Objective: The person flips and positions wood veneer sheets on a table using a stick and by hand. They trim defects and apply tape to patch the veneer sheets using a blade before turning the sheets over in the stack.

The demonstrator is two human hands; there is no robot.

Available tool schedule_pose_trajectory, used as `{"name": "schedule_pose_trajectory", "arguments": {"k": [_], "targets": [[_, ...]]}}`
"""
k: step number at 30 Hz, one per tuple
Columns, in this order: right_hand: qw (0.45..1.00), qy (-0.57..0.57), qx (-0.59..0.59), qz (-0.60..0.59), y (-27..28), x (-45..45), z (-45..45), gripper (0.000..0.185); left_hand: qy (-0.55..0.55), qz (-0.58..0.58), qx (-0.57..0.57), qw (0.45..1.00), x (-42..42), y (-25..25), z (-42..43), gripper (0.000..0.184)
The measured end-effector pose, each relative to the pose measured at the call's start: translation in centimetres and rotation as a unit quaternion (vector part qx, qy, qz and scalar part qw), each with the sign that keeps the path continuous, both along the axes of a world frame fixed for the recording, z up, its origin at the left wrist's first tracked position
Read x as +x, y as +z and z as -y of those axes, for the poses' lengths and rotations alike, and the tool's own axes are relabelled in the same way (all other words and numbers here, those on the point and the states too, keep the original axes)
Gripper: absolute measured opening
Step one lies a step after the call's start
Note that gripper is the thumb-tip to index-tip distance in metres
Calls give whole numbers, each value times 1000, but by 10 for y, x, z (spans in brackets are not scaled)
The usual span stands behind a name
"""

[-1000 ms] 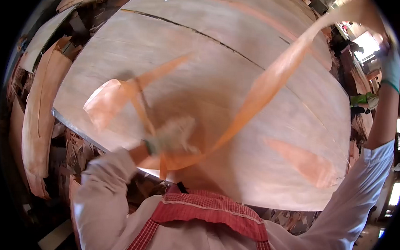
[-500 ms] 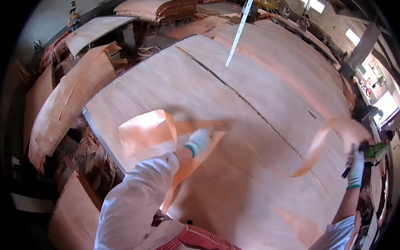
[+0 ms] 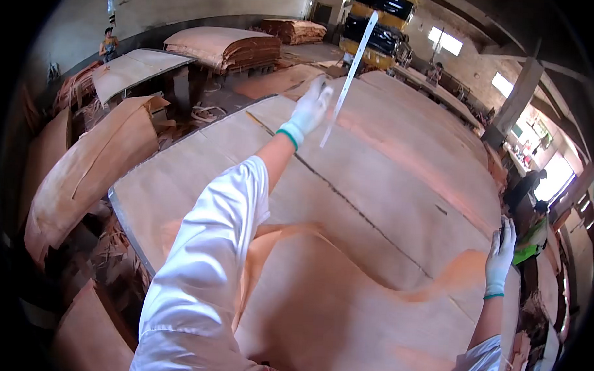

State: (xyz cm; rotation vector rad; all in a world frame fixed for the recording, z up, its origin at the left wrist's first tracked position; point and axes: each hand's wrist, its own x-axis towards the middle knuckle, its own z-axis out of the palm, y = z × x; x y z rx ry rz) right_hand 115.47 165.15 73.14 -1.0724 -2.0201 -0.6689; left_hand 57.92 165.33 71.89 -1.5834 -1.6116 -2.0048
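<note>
My left hand (image 3: 307,109), in a white glove with a green cuff, is raised over the far part of the wide veneer sheet (image 3: 375,188). Its fingers are extended, close to the left of a hanging white perforated strip (image 3: 350,76). My right hand (image 3: 499,258), gloved alike, is at the sheet's right side with fingers stretched forward. A dark patch shows by its fingertips; I cannot make out what it is. A loose orange veneer piece (image 3: 460,276) lies wavy across the sheet, its right end beside my right hand. Its left part (image 3: 258,253) passes behind my left sleeve.
Curved veneer sheets (image 3: 91,168) and scraps (image 3: 121,245) lie left of the work surface. Veneer stacks (image 3: 223,47) stand at the back. A person in green (image 3: 534,236) is close on the right, near a concrete pillar (image 3: 517,95).
My left hand has moved forward, away from the orange veneer, towards the hanging strip. My right hand has shifted slightly left; the veneer's raised right end has come down. The view has tilted up.
</note>
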Motion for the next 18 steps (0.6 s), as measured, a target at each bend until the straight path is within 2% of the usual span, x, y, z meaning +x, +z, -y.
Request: {"name": "schedule_pose_trajectory", "arguments": {"k": [1,3,4,7,9,12,14,15,16,17,18], "targets": [[999,15,-16,-37,4,-3,-3,40,-12,5,39,999,1,10,-8,43],[991,45,-51,-112,10,-15,-3,40,-95,31,37,994,9,30,-15,41],[978,40,-140,-152,14,-26,1,37,-139,44,36,989,14,40,-13,40],[879,14,-397,-263,15,-65,28,31,-209,103,-23,972,29,45,5,37],[823,144,-413,-362,-17,-97,25,28,-249,123,-51,959,39,34,25,32],[794,185,-477,-327,-23,-168,34,31,-341,205,-77,914,61,15,91,26],[760,225,-521,-317,-12,-223,39,40,-347,243,-130,897,77,-17,119,22],[742,255,-534,-315,-5,-251,40,48,-398,329,-137,845,92,-30,140,22],[753,286,-521,-284,0,-281,36,55,-444,411,-144,783,107,-43,160,23],[727,324,-535,-283,20,-307,44,55,-453,445,-172,753,117,-62,173,24],[729,332,-538,-264,43,-331,53,53,-462,479,-202,719,127,-83,184,26]]}}
